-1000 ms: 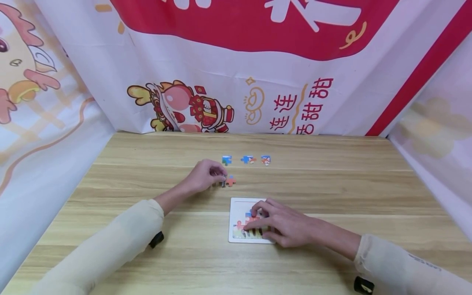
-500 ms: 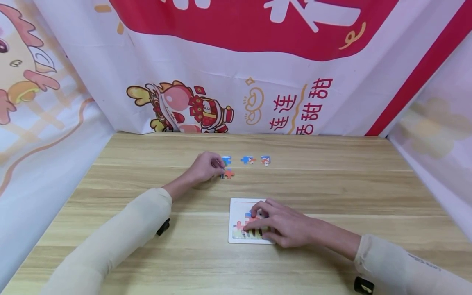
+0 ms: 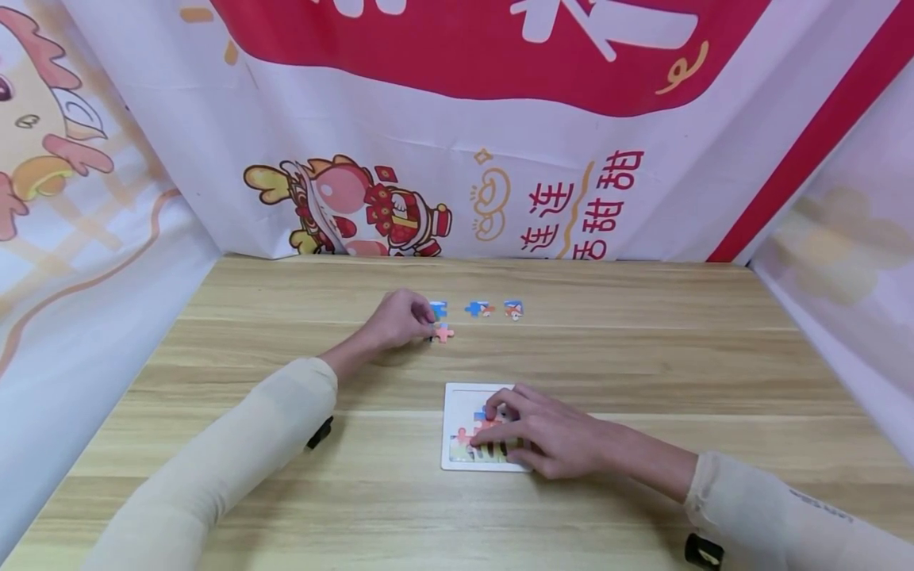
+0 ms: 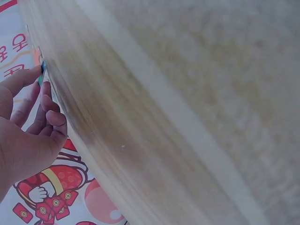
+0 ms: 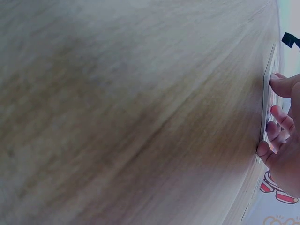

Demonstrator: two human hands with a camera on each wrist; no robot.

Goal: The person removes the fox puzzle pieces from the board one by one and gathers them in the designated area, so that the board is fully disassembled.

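Observation:
My left hand (image 3: 400, 319) pinches an orange-red puzzle piece (image 3: 444, 333) between thumb and fingers, close to the tabletop; the piece is partly hidden by the fingertips. Just behind it lies a blue puzzle piece (image 3: 439, 308), close to the fingers. Seen from the left wrist, the left hand (image 4: 33, 122) has thumb and finger together at a small blue-green edge. Fingers spread, my right hand (image 3: 550, 432) rests on a white puzzle tray (image 3: 447, 420) with several fitted pieces (image 3: 462, 449), covering its right part. The right wrist view shows the tray edge (image 5: 266, 98) beneath the right hand (image 5: 283, 136).
Two more loose pieces lie at the back of the table: a blue and orange one (image 3: 478, 309) and one with a fox face (image 3: 513, 309). A printed curtain (image 3: 457, 119) hangs behind the wooden table (image 3: 643, 341).
My left hand has moved up the table, away from me, with the orange-red piece shifting slightly the same way. My right hand and the tray have stayed still.

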